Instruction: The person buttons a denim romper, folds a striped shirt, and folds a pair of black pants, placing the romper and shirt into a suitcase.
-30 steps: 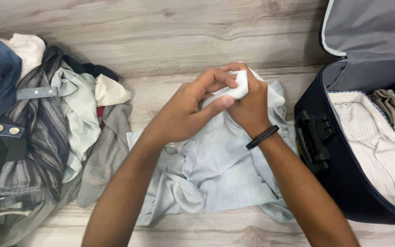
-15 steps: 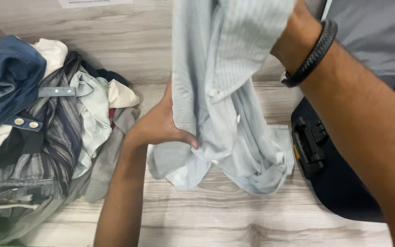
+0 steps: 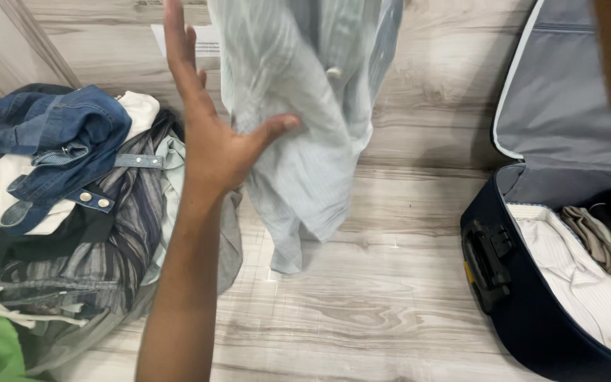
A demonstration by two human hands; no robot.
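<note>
Shirt (image 3: 298,134), pale blue and striped, hangs above the wooden floor (image 3: 404,283). My left hand (image 3: 210,134) is spread flat, thumb touching the fabric. My right hand is out of view. Clothes pile (image 3: 72,212) left, open suitcase (image 3: 525,311) right.

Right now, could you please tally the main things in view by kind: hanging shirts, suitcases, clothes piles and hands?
Pale blue striped shirt, hanging in the air: 1
Open navy suitcase with folded clothes inside: 1
Clothes pile on the floor: 1
Hands in view, the open left hand at the shirt: 1
Total: 4
</note>
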